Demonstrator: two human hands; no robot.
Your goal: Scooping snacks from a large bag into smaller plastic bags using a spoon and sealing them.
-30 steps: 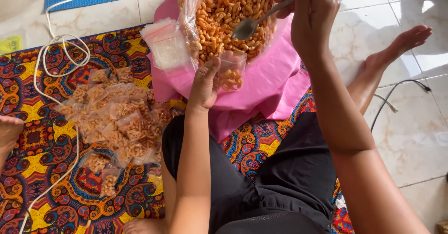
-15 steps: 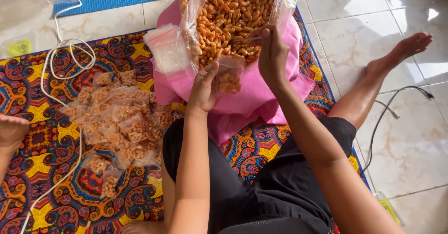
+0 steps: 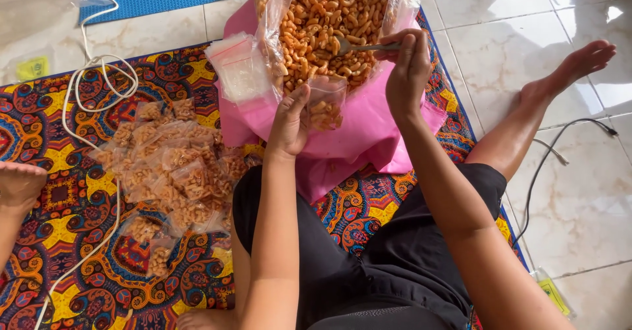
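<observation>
Macaroni in big clear bag (image 3: 329, 14), right hand (image 3: 408, 73) gripping spoon (image 3: 359, 45), left hand (image 3: 289, 122) pinching part-filled pouch (image 3: 324, 106)

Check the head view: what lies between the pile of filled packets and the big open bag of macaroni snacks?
In the head view, a stack of empty clear pouches lies between the filled packets and the big bag, resting on the pink cloth.

Small clear pouch (image 3: 324, 103) below large open macaroni bag (image 3: 336, 20).
</observation>
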